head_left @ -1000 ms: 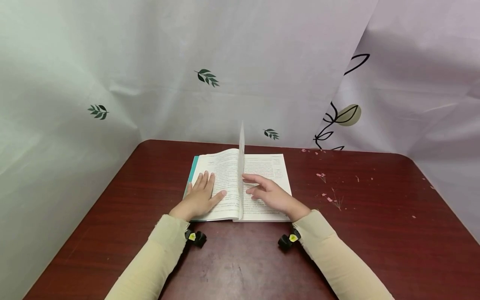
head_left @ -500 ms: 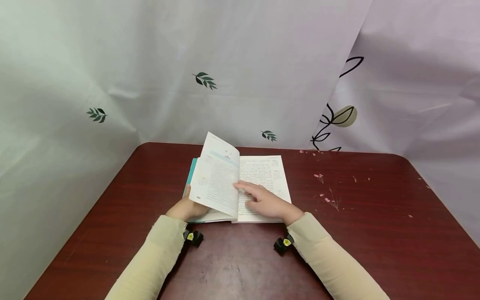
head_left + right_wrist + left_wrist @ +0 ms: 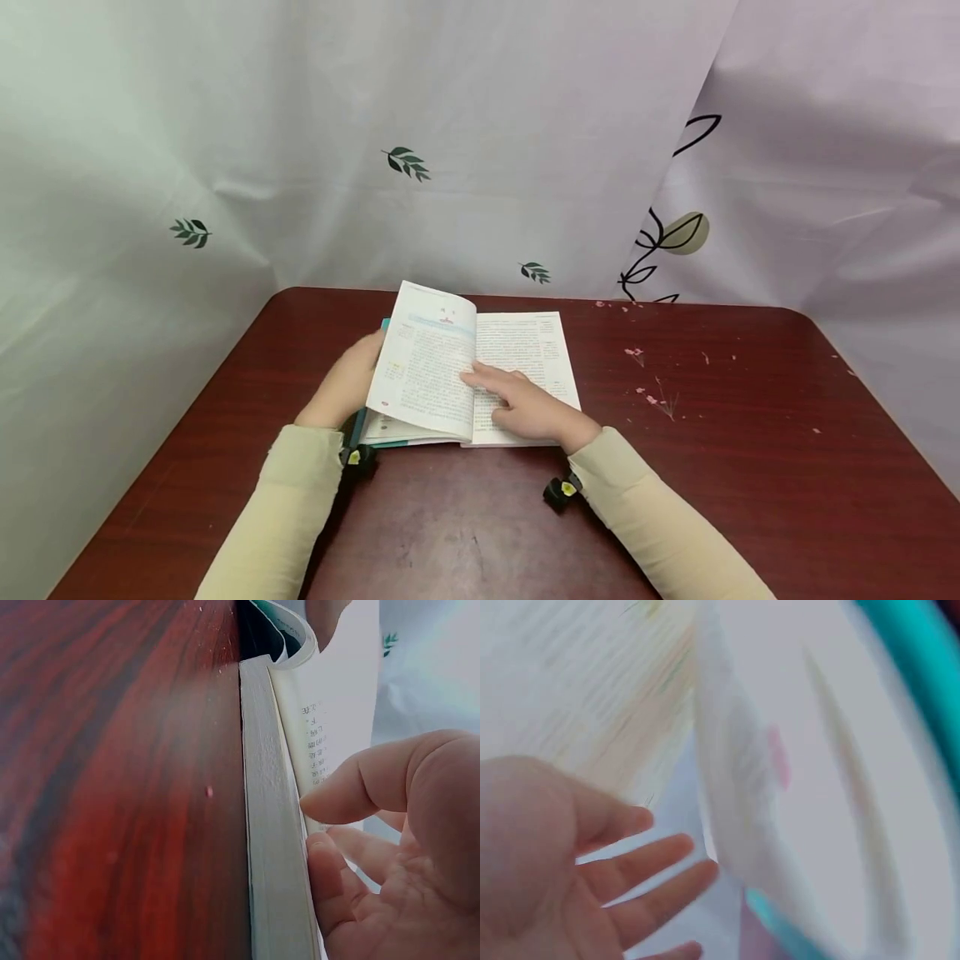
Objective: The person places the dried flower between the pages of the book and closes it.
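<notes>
An open book (image 3: 525,342) with a teal cover (image 3: 922,682) lies on the table. Its upper left page (image 3: 431,367), printed with text and a small pink picture, stands a little off the pages beneath. At the book's left edge is my left hand (image 3: 345,379), its fingertips partly hidden behind that page in the head view. The left wrist view shows those fingers (image 3: 652,900) spread and fairly straight, with nothing between them. My right hand (image 3: 532,408) rests on the right page, its forefinger reaching across the gutter to the left page. Its thumb (image 3: 337,796) touches the paper.
The dark red wooden table (image 3: 465,533) surrounds the book. Small pink dried flowers (image 3: 660,400) and loose petals are scattered to its right. A pale curtain (image 3: 480,167) with leaf prints hangs along the table's back and sides.
The upright page has swung over to the left and come down nearly flat. My left hand has slid out from under it to the book's left edge; the right forefinger followed it to the gutter.
</notes>
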`<state>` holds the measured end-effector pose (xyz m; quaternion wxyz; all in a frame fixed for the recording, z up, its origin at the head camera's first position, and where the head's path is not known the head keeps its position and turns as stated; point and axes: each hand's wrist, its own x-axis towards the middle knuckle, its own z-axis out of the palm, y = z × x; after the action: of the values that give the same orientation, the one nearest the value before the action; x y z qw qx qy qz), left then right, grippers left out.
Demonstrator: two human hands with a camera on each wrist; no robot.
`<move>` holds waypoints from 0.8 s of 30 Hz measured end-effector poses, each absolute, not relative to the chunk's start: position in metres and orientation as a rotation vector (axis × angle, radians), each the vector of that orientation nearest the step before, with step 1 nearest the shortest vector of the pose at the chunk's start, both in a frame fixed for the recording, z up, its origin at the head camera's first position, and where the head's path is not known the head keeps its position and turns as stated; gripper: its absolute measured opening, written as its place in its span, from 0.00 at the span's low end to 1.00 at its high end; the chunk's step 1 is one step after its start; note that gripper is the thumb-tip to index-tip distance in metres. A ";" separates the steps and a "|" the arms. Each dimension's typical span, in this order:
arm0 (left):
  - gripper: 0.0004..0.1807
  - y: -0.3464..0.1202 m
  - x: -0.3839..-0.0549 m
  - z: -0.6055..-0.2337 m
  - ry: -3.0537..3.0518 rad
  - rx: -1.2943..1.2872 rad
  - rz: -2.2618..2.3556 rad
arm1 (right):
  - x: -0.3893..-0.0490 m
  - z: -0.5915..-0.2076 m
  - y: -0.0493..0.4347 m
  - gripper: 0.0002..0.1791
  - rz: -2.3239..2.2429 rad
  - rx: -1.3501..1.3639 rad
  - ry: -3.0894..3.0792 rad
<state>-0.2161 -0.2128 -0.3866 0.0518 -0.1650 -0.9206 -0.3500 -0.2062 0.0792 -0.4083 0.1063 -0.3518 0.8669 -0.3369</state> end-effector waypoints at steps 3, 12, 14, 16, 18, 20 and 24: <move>0.22 -0.215 -0.217 -0.374 -2.758 -0.344 -0.991 | -0.206 -0.408 0.078 0.40 -0.989 -1.027 2.551; 0.24 -0.189 -0.203 -0.354 -2.673 -0.418 -0.848 | -0.203 -0.408 0.078 0.38 -0.961 -1.059 2.579; 0.26 -0.177 -0.199 -0.356 -2.732 -0.487 -0.738 | -0.203 -0.408 0.078 0.37 -0.948 -1.074 2.593; 0.29 -0.167 -0.194 -0.358 -2.789 -0.560 -0.632 | -0.202 -0.407 0.079 0.37 -0.942 -1.094 2.605; 0.30 -0.159 -0.190 -0.362 -2.848 -0.612 -0.573 | -0.202 -0.408 0.080 0.37 -0.943 -1.108 2.607; 0.32 -0.154 -0.188 -0.366 -2.907 -0.634 -0.550 | -0.202 -0.408 0.080 0.36 -0.947 -1.118 2.606; 0.34 -0.151 -0.186 -0.375 -3.006 -0.623 -0.556 | -0.203 -0.409 0.081 0.37 -0.962 -1.106 2.586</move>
<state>-0.1864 -0.1513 -0.3745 0.0107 -0.1996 -0.9635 -0.1783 -0.2033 0.0813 -0.4092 0.0845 -0.3709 0.8668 -0.3224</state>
